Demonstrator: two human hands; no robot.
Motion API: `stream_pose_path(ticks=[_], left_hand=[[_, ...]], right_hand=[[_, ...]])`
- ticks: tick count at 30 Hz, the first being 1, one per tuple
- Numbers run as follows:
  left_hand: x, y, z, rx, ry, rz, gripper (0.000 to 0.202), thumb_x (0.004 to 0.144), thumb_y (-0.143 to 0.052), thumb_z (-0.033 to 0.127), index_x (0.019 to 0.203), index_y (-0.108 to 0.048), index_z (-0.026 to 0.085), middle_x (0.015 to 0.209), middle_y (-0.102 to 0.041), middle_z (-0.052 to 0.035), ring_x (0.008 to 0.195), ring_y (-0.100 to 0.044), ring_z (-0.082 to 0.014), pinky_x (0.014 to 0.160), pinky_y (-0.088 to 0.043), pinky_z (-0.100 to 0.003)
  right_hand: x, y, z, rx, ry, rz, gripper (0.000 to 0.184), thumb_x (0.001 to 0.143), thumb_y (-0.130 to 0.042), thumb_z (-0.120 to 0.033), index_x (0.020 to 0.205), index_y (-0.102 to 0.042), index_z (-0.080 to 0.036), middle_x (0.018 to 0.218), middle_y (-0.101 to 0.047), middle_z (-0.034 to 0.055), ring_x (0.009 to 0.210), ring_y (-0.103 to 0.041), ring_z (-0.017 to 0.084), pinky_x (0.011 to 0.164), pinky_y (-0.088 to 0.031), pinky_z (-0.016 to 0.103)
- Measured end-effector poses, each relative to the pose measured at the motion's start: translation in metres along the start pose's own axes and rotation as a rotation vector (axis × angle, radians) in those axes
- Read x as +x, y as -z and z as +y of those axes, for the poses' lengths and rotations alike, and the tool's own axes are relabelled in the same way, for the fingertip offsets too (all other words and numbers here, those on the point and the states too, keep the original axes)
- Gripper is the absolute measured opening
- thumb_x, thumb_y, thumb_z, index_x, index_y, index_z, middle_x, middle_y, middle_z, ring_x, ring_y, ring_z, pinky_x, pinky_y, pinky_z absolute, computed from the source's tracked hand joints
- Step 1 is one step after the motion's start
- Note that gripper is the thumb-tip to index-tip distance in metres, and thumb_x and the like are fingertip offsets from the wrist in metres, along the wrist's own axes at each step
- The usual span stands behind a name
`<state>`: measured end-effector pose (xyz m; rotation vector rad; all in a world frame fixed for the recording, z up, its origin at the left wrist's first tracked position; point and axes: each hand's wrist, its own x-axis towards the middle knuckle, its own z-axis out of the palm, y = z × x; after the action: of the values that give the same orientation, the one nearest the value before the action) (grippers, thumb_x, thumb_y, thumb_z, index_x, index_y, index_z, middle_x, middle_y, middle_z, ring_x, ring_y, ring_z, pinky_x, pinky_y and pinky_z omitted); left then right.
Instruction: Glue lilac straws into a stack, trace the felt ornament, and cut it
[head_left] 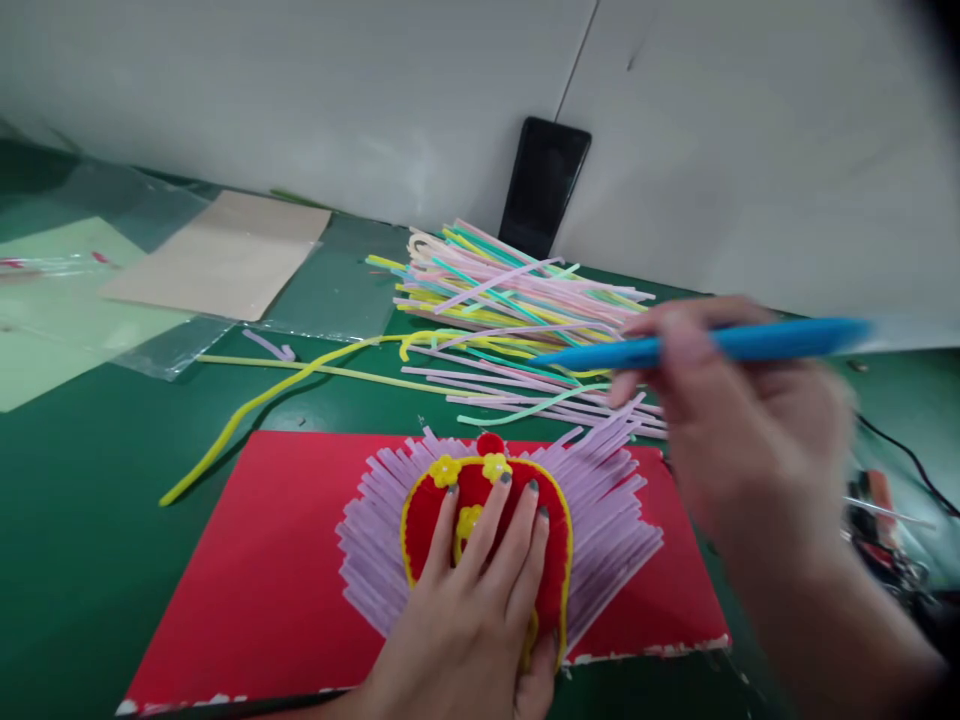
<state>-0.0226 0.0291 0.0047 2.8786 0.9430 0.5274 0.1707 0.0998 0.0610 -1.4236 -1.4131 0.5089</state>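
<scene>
My left hand lies palm down with fingers stretched over a red felt piece. That piece has a yellow fuzzy edge and yellow flowers, and its lower part is hidden under the hand. Lilac pipe cleaners fan out from beneath it on both sides. All of this rests on a red board. Above the board's right side, my right hand is closed around a blue pen, slightly blurred, its tip pointing left.
Behind the board lies a pile of coloured pipe cleaners. A long yellow pipe cleaner bends off to the left. A black phone leans against the wall. Plastic sleeves with beige paper are at left; tools and a cable at right.
</scene>
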Motion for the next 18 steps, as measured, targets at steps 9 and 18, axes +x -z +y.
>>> stream_pose_path(ticks=[9,18], left_hand=[[0.000,-0.004,-0.001,0.127,-0.031,0.015,0.058,0.087,-0.037,0.050,0.130,-0.057,0.016,0.139,-0.052,-0.0078,0.127,-0.040,-0.0314,0.106,-0.023,-0.047],[-0.007,-0.016,-0.003,0.234,-0.055,0.023,0.043,0.092,-0.043,0.037,0.131,-0.055,0.022,0.140,-0.049,-0.0053,0.131,-0.036,-0.0295,0.114,-0.006,-0.054]], right_hand=[[-0.019,-0.058,0.005,0.318,-0.167,-0.227,0.011,0.085,-0.062,-0.029,0.081,-0.061,-0.020,0.071,-0.061,-0.0024,0.048,-0.053,0.006,0.045,-0.046,0.020],[-0.027,-0.052,0.012,0.097,0.075,-0.158,0.012,0.085,-0.058,-0.018,0.073,-0.060,-0.021,0.065,-0.061,-0.0037,0.057,-0.058,0.009,0.054,-0.048,0.019]])
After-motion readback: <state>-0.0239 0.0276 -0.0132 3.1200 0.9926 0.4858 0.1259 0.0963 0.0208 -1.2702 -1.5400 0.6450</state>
